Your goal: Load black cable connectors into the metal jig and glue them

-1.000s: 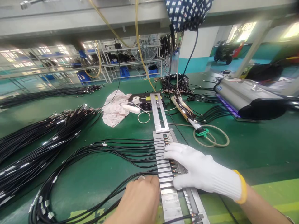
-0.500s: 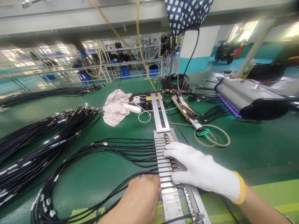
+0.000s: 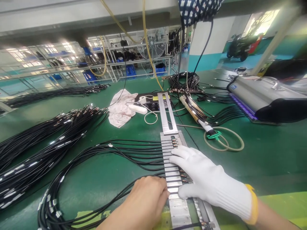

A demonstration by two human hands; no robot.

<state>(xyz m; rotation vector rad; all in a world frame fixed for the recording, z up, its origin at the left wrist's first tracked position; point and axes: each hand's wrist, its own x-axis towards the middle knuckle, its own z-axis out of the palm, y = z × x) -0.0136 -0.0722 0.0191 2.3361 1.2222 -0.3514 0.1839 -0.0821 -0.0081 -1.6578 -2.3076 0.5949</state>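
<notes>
The person's right hand [image 3: 211,182], in a white knitted glove with a yellow cuff, lies flat and open across a long slotted metal fixture [image 3: 176,179] that runs down the middle of the green tabletop [image 3: 96,179]; its fingers are spread over the brass-tipped cable ends [image 3: 174,142] seated in the slots, and it grips nothing that I can see. The bare left hand [image 3: 144,204] sits just beside the fixture's left edge, fingers curled down onto it where a black cable enters a slot; whether it pinches that cable I cannot tell from here. A fan of black cables [image 3: 124,153] sweeps in from the left, each one lying in its own slot of the fixture, then loops back toward the near edge of the tabletop. Further left lie thick bundles of more black cables [image 3: 48,134], well apart from the hands. Beyond the fixture a narrower metal bar [image 3: 166,115] continues away, with a crumpled pale cloth [image 3: 120,107] and a small black box [image 3: 150,103] to its left. To the right lie a coil of beige tubing [image 3: 224,142] with a green clip and, further off, a grey machine [image 3: 266,97] glowing violet along its lower edge.
</notes>
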